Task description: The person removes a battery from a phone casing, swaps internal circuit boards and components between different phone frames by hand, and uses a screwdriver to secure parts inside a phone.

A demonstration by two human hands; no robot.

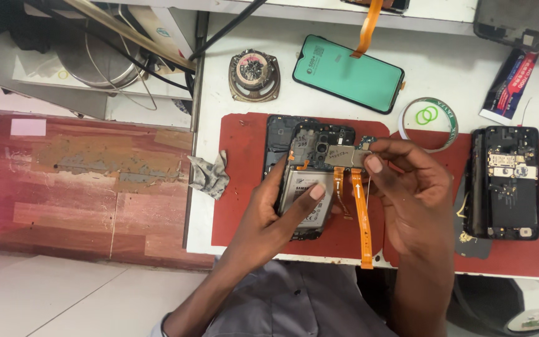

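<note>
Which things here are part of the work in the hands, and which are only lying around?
In use: opened phone, held by left hand; circuit board, pinched by right hand; orange flex cable.

Lying about: green screen panel, tape roll, second opened phone, small speaker, tube.

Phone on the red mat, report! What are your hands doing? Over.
Left hand steadies open phone. Right hand pinches circuit board above battery. Orange ribbon cable hangs alongside.
</note>
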